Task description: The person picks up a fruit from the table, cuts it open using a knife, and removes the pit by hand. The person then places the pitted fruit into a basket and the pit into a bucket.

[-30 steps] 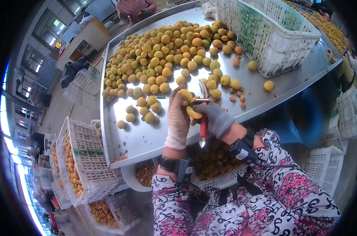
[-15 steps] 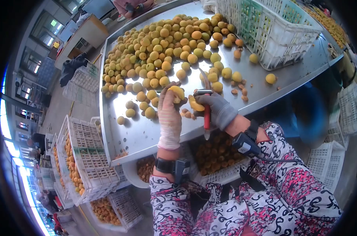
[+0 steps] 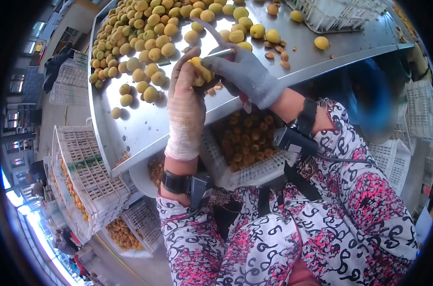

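My left hand [image 3: 185,83], in a soiled pale glove, is closed around a yellow apricot [image 3: 201,71] above the metal table's front edge. My right hand [image 3: 245,74], gloved in grey, presses against the same fruit from the right. It grips a red-handled hand tool [image 3: 245,99], whose exact kind I cannot make out; a dark bar with a bright edge shows by the fingers. A thin curved metal strip [image 3: 208,31] rises up and left from this hand. Several apricot stones [image 3: 211,90] lie partly hidden beneath my hands.
Whole apricots [image 3: 147,43] are heaped on the metal table [image 3: 112,140]. A white crate [image 3: 340,16] stands at the back right. Below the front edge sit a crate of opened apricots [image 3: 250,138] and a white bucket [image 3: 142,176] of stones. Stacked crates [image 3: 87,174] stand left.
My hands have come together; the right, earlier apart with an apricot piece and the tool, now meets the fruit in the left. The view has tilted down, so the table sits higher.
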The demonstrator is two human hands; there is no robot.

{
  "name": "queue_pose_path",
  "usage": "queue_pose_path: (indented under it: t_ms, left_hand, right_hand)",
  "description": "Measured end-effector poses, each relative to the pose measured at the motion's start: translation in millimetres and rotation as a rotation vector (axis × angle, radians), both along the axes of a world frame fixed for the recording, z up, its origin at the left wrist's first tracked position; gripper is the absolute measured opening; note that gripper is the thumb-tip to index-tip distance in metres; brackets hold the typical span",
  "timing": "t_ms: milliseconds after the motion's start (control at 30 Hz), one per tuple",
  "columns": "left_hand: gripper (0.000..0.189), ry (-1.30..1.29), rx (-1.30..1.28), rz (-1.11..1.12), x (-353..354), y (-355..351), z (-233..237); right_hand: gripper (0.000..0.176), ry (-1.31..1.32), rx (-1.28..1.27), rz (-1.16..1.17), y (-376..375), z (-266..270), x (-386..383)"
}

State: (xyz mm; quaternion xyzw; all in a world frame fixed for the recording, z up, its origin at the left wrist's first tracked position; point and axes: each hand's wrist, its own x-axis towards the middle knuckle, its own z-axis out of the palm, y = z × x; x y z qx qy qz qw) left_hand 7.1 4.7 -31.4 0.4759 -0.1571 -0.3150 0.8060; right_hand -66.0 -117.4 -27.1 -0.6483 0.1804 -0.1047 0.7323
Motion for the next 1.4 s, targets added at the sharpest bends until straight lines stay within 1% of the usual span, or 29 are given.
queue_pose_path:
  t_ms: [100,167,200,267,300,333,367,400,467,500,533,600,633,667,733,800,833,867,900,933,967,1100,1133,1167,1200,1267,1300,1333,1400]
  left_hand:
    - [0.032,-0.043,0.005,-0.008,-6.2,-5.3,-0.7]
    - [0.034,-0.15,0.078,0.075,-11.2,-7.5,-2.2]
    - [0.034,-0.145,0.08,0.071,-10.0,-7.9,-5.0]
    - [0.034,-0.266,0.214,0.087,-5.5,-10.8,-4.6]
    - [0.031,-0.178,0.289,0.142,-13.6,-14.6,6.8]
    - [0.031,-0.194,0.279,0.149,-17.1,-15.9,8.1]
    - [0.029,-0.21,0.301,0.208,-17.0,-18.1,9.4]
    - [0.027,-0.229,0.316,0.269,-16.7,-22.0,11.7]
    - [0.023,-0.234,0.284,0.295,-17.7,-26.5,10.6]
    - [0.022,-0.3,0.291,0.29,-18.2,-26.6,9.8]
    - [0.022,-0.364,0.298,0.285,-19.4,-26.7,9.3]
    - [0.022,-0.366,0.271,0.292,-20.6,-27.8,7.0]
    - [0.022,-0.357,0.251,0.298,-19.1,-29.3,5.8]
    - [0.022,-0.364,0.246,0.296,-16.9,-30.5,4.0]
    - [0.028,-0.379,0.282,0.292,-14.1,-31.3,-0.9]
    - [0.029,-0.426,0.303,0.289,-9.1,-30.6,-9.8]
    - [0.03,-0.482,0.252,0.333,-5.6,-33.4,-16.4]
    - [0.031,-0.538,0.204,0.38,-5.2,-35.1,-14.0]
    - [0.031,-0.538,0.202,0.378,-7.0,-34.9,-12.3]
    - [0.032,-0.323,0.151,0.333,-8.0,-35.5,-9.1]
    - [0.033,-0.111,0.097,0.287,-8.8,-36.6,-3.4]
    - [0.035,-0.072,0.101,0.225,-12.4,-27.4,11.3]
    - [0.034,-0.072,0.132,0.223,-14.3,-22.5,16.8]
    - [0.034,-0.07,0.165,0.218,-15.4,-17.6,19.7]
    - [0.033,-0.18,0.169,0.166,-9.5,-9.3,20.8]
    - [0.031,-0.199,0.238,0.111,-7.8,1.9,23.2]
    - [0.041,-0.272,0.361,0.01,-9.1,9.4,27.7]
    - [0.041,-0.275,0.362,0.005,-5.6,15.1,22.0]
    - [0.036,-0.824,0.404,-0.163,-2.0,20.1,15.8]
  right_hand:
    - [0.05,-0.045,0.052,-0.014,3.0,-4.7,6.2]
    - [0.051,-0.097,0.024,-0.01,4.6,-0.1,2.4]
    - [0.051,-0.092,0.026,-0.015,4.9,-0.5,1.7]
    - [0.045,-0.065,0.04,-0.085,4.3,-0.1,1.2]
    - [0.045,-0.073,0.035,-0.082,1.6,1.4,0.1]
    - [0.043,-0.052,0.088,-0.054,-2.4,3.4,-2.0]
    - [0.041,-0.039,0.138,-0.027,-5.5,7.9,-0.3]
    - [0.039,-0.055,0.093,-0.08,-2.5,5.9,2.5]
    - [0.039,-0.263,-0.172,-0.334,6.3,-16.9,17.0]
    - [0.038,-0.258,-0.113,-0.29,9.4,-6.4,12.8]
    - [0.038,-0.276,-0.122,-0.29,10.3,-3.5,13.7]
    - [0.036,-0.191,-0.093,-0.333,12.6,-2.4,14.2]
    - [0.034,-0.211,0.017,-0.303,13.1,-1.9,12.4]
    - [0.034,-0.219,0.015,-0.306,12.5,-1.9,11.9]
    - [0.034,-0.217,0.114,-0.329,12.9,-6.0,11.1]
    - [0.034,-0.272,0.053,-0.366,17.6,-13.1,13.0]
    - [0.033,-0.328,-0.008,-0.404,17.7,-16.3,13.3]
    - [0.033,-0.33,-0.011,-0.404,17.8,-12.3,12.7]
    - [0.034,-0.28,0.193,-0.407,18.4,-8.1,11.0]
    - [0.034,-0.231,0.394,-0.403,17.5,-3.7,11.0]
    - [0.034,-0.236,0.388,-0.4,15.1,-2.8,11.9]
    - [0.037,-0.224,0.302,-0.296,5.9,1.6,8.9]
    - [0.038,-0.201,0.268,-0.248,3.1,3.2,8.2]
    - [0.038,-0.204,0.268,-0.251,-0.9,0.7,9.5]
    - [0.039,-0.199,0.288,-0.26,-6.0,-2.9,11.5]
    - [0.04,-0.197,0.308,-0.273,-12.2,-1.5,10.9]
    - [0.04,-0.138,0.317,-0.252,-13.9,4.4,8.5]
    - [0.041,-0.079,0.326,-0.229,-15.3,7.8,7.2]
    - [0.04,-0.107,0.297,-0.212,-18.9,-6.8,12.8]
